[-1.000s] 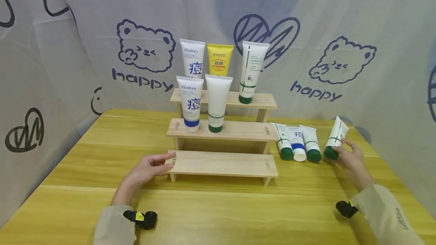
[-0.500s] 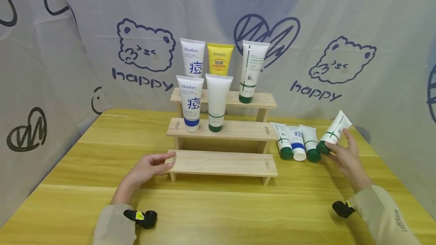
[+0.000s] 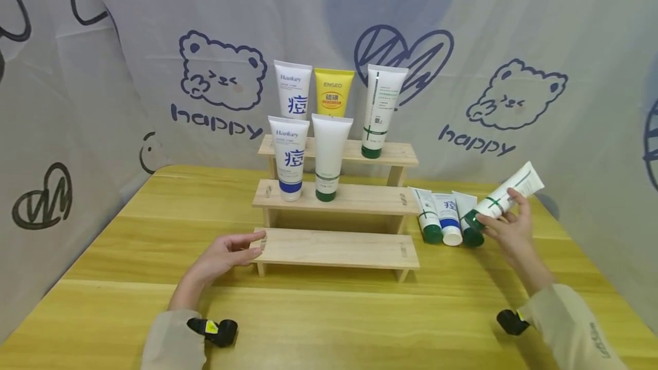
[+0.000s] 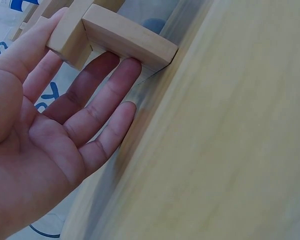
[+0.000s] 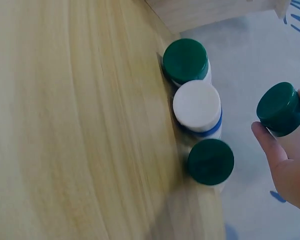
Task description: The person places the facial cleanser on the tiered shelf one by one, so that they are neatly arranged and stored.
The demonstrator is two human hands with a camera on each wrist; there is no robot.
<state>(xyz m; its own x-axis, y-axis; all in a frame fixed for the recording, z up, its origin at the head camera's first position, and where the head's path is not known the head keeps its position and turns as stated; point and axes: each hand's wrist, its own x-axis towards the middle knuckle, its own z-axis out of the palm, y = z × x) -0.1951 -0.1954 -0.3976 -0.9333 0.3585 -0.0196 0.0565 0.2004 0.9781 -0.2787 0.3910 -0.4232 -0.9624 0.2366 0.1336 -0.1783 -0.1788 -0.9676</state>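
Note:
My right hand [image 3: 514,238] holds a white squeeze tube [image 3: 506,193] with a green cap, tilted, above the right part of the table. Its green cap overlaps a lying green-capped tube [image 3: 469,210] in the head view. In the right wrist view the held tube's cap [image 5: 281,109] shows between thumb and fingers, partly cut off by the frame. My left hand [image 3: 223,253] grips the left end of the lowest step of a wooden tiered stand [image 3: 334,247]. In the left wrist view the thumb lies along the step's edge, with fingertips against the leg [image 4: 130,37].
On the top step stand a white-and-blue tube [image 3: 293,87], a yellow tube [image 3: 334,90] and a green-capped tube [image 3: 382,107]. The middle step bears a blue-banded tube [image 3: 289,156] and a plain white tube [image 3: 330,156]. Two more tubes [image 3: 426,213] lie right of the stand.
My right hand has lifted the green-capped tube off the table and moved it left, tilting it further over. My left hand stays on the stand.

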